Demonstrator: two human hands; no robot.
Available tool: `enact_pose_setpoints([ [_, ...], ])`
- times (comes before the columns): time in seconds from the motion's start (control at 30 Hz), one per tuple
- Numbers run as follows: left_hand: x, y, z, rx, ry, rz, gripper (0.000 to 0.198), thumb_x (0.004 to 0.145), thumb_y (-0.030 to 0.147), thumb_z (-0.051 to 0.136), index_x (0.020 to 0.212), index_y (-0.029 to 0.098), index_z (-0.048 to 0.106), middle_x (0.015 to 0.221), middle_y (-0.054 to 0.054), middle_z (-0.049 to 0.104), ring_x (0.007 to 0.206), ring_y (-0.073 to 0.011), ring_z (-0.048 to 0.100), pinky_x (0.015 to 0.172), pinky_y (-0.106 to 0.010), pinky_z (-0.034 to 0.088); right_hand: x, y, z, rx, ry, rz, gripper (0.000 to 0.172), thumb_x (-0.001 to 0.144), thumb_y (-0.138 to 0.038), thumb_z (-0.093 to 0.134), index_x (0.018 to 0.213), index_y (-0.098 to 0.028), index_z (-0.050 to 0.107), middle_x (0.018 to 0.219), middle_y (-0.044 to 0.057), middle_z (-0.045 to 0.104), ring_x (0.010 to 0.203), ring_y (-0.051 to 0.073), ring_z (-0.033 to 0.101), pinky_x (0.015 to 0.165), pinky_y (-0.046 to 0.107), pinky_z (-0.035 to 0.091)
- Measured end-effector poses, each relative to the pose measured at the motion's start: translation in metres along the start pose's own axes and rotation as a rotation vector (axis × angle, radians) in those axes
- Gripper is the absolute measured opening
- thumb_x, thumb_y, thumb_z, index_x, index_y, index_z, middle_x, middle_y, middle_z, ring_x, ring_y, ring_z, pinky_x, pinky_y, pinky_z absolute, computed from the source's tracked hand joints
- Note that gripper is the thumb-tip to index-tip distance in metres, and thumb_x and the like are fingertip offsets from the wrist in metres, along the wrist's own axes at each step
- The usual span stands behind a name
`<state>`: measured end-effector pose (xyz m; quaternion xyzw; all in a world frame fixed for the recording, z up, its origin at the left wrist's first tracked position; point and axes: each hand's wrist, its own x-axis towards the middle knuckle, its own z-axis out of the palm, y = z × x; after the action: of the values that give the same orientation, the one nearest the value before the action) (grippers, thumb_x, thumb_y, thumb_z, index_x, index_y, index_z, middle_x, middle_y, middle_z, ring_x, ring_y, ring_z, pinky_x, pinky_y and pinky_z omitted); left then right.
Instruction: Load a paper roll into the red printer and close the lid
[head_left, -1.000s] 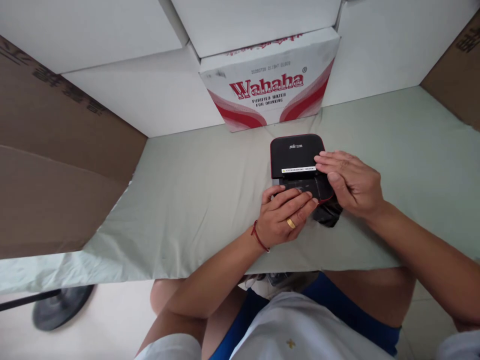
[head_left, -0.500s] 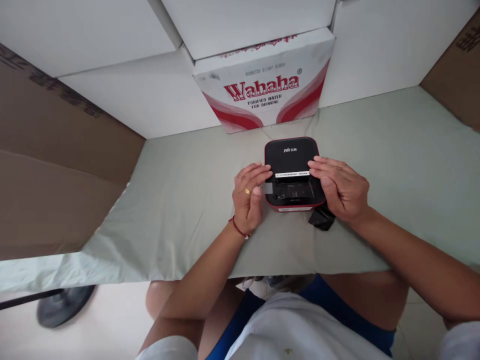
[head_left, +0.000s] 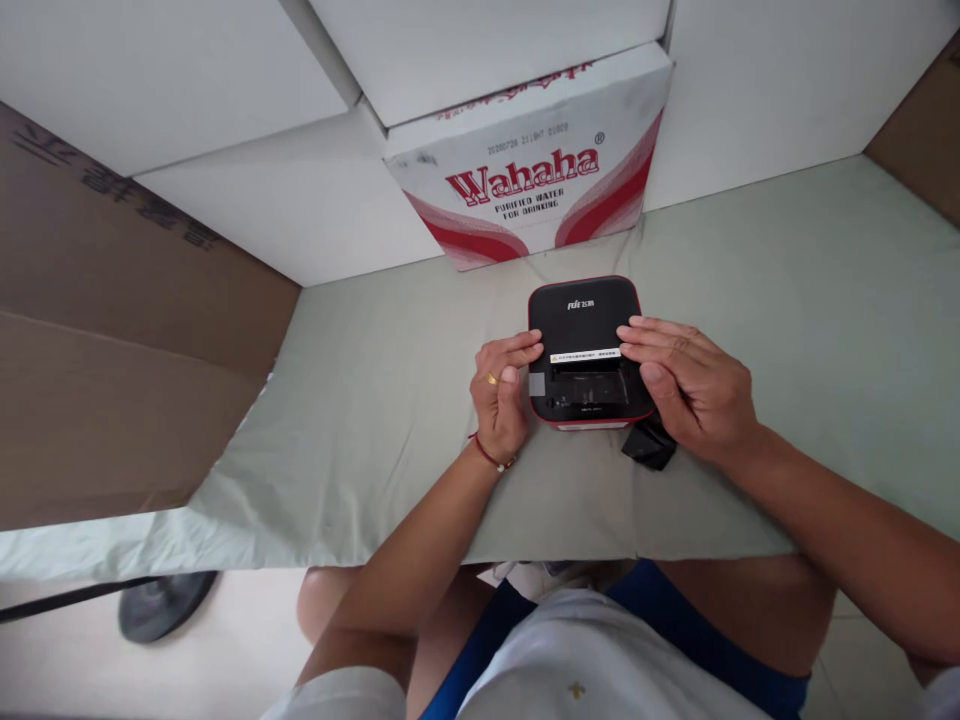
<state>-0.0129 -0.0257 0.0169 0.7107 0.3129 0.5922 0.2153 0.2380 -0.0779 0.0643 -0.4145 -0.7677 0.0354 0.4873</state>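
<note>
A black label printer [head_left: 585, 325] with a red rim lies flat on the green cloth, a white sticker strip across its top and a dark slot below that. My left hand [head_left: 501, 395], with a ring and a red bracelet, grips its left side, fingertips on the edge of the lid. On the opposite side, my right hand [head_left: 694, 390] holds the printer, its fingers over the upper edge and thumb near the lower right corner. A crumpled black plastic piece [head_left: 649, 445] lies under my right hand, by the printer's lower right corner.
Behind the printer stands a white and red Wahaha water carton [head_left: 525, 185], against stacked white boxes [head_left: 270, 215]. A brown cardboard box [head_left: 127, 350] borders the left side and another [head_left: 919, 140] the right. The green cloth [head_left: 360, 430] ends just before my lap.
The camera view has shifted slightly. Both hands stay on the sides of the printer, which shows no clear movement on the cloth.
</note>
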Motion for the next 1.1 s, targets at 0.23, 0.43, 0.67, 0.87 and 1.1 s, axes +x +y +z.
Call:
enact_pose_setpoints([
  [0.23, 0.003, 0.001, -0.001, -0.244, -0.014, -0.22, 0.022, 0.099, 0.046, 0.073, 0.117, 0.034, 0.08, 0.13, -0.004, 0.074, 0.129, -0.0259, 0.066, 0.119, -0.048, 0.049, -0.011, -0.014, 0.0, 0.041, -0.095, -0.202, 0.032, 0.108, -0.036, 0.056, 0.127, -0.022, 0.077, 0.128, 0.009, 0.083, 0.133, 0.031, 0.069, 0.126, 0.062, 0.044],
  [0.43, 0.006, -0.009, 0.002, -0.661, -0.121, -0.55, 0.092, 0.076, 0.049, 0.093, 0.157, 0.051, 0.048, 0.17, 0.003, 0.047, 0.163, -0.0282, 0.038, 0.137, -0.049, 0.03, -0.017, -0.018, 0.005, -0.009, -0.021, -0.259, 0.026, 0.105, -0.032, 0.063, 0.122, -0.022, 0.08, 0.118, 0.006, 0.086, 0.109, 0.027, 0.068, 0.097, 0.049, 0.057],
  [0.67, 0.006, 0.002, 0.007, -0.892, -0.169, -0.753, 0.094, 0.079, 0.037, 0.087, 0.16, 0.051, 0.042, 0.174, 0.004, 0.044, 0.167, -0.0275, 0.034, 0.139, -0.051, 0.029, -0.016, -0.02, 0.003, -0.03, -0.016, -0.278, 0.024, 0.099, -0.022, 0.069, 0.12, -0.02, 0.081, 0.116, 0.008, 0.087, 0.099, 0.026, 0.067, 0.085, 0.044, 0.059],
  [0.87, 0.005, 0.003, 0.012, -0.9, -0.14, -0.744, 0.1, 0.076, 0.037, 0.09, 0.161, 0.05, 0.04, 0.177, 0.003, 0.039, 0.168, -0.0292, 0.032, 0.138, -0.051, 0.028, -0.015, -0.017, 0.004, -0.042, -0.033, -0.357, 0.026, 0.097, -0.018, 0.07, 0.122, -0.015, 0.079, 0.115, 0.012, 0.086, 0.103, 0.025, 0.075, 0.091, 0.043, 0.064],
  [1.1, 0.0, -0.013, 0.015, -0.818, -0.166, -0.654, 0.088, 0.078, 0.052, 0.091, 0.154, 0.042, 0.049, 0.176, -0.004, 0.04, 0.167, -0.0313, 0.034, 0.134, -0.051, 0.035, 0.009, -0.029, -0.013, 0.024, -0.179, -0.253, 0.021, 0.104, -0.024, 0.061, 0.112, -0.024, 0.081, 0.11, 0.007, 0.087, 0.101, 0.021, 0.081, 0.093, 0.037, 0.066],
])
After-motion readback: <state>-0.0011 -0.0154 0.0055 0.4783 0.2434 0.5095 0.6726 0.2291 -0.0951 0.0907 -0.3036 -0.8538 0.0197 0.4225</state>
